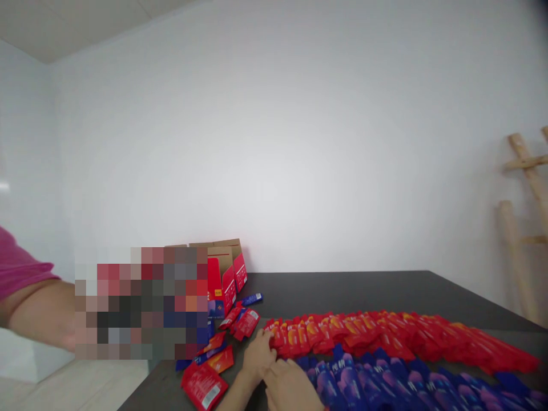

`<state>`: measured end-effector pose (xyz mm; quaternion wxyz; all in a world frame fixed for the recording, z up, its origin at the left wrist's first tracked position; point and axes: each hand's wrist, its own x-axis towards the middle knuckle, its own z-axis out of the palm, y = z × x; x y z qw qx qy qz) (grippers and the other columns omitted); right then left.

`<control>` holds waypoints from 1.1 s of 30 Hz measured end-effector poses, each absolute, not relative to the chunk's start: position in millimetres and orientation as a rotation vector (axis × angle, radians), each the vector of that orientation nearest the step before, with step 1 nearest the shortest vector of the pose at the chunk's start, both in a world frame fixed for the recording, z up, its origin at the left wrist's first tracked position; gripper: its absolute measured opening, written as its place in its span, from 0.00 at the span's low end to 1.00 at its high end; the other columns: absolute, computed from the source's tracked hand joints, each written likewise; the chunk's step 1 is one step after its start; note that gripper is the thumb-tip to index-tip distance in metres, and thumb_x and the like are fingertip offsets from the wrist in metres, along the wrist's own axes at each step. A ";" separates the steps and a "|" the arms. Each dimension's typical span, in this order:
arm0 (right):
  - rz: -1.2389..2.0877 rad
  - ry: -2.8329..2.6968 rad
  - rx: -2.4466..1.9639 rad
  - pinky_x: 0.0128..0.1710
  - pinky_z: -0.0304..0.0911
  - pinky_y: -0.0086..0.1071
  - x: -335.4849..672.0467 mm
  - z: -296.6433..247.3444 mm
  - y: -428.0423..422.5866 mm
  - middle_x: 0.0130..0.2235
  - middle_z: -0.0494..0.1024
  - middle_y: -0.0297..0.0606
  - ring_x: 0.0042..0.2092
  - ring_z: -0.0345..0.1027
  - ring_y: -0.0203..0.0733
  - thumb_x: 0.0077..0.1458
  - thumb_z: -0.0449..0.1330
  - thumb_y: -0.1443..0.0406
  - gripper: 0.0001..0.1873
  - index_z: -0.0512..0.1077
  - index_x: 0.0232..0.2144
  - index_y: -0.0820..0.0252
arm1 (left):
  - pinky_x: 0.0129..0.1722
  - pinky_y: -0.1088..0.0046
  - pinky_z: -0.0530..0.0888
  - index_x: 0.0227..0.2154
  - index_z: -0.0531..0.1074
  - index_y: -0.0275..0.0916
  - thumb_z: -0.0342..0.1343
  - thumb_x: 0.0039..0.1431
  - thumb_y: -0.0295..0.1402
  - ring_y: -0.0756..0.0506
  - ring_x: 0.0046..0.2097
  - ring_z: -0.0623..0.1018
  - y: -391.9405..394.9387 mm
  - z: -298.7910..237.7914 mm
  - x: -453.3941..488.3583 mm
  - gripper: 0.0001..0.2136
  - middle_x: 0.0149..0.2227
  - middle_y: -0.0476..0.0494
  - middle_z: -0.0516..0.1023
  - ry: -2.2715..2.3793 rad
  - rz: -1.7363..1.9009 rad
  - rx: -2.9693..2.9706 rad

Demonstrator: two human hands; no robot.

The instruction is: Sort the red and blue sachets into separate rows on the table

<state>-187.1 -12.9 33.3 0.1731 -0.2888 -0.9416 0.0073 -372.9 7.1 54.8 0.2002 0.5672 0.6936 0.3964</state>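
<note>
A long row of overlapping red sachets (385, 334) runs across the dark table (363, 291). A row of blue sachets (385, 382) lies in front of it. My left hand (258, 357) rests at the left end of the red row, fingers held together and pinching the first red sachet. My right hand (291, 391) lies just to the right of it at the bottom edge, beside the left end of the blue row. Only its back shows; its fingers are hidden.
Loose red and blue sachets (205, 382) lie scattered at the table's left corner. Open red cardboard boxes (229, 277) stand at the back left. Another person's arm in a pink sleeve (29, 297) reaches in from the left. A wooden rack (524, 228) stands at the right wall.
</note>
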 end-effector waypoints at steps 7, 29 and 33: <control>-0.071 -2.684 -0.790 0.38 0.63 0.35 -185.5 18.7 -11.8 0.39 0.79 0.40 0.40 0.72 0.45 0.52 0.56 0.66 0.20 0.70 0.49 0.58 | 0.59 0.50 0.52 0.42 0.71 0.38 0.59 0.45 0.24 0.31 0.59 0.61 64.2 34.9 -380.9 0.18 0.51 0.34 0.70 2.411 0.789 1.816; 0.141 -2.581 -0.898 0.43 0.62 0.34 -173.0 28.7 -22.4 0.44 0.77 0.41 0.46 0.69 0.46 0.52 0.51 0.71 0.20 0.71 0.48 0.58 | 0.43 0.71 0.68 0.38 0.70 0.37 0.46 0.48 0.21 0.45 0.44 0.75 20.6 27.0 -394.0 0.15 0.41 0.42 0.76 2.362 0.817 1.964; 0.029 -2.635 -0.850 0.42 0.62 0.33 -166.0 18.1 -19.9 0.42 0.78 0.41 0.43 0.70 0.45 0.50 0.53 0.71 0.20 0.72 0.46 0.58 | 0.55 0.54 0.60 0.52 0.66 0.41 0.51 0.43 0.19 0.36 0.60 0.63 24.0 25.8 -386.2 0.29 0.58 0.36 0.65 2.344 0.134 2.205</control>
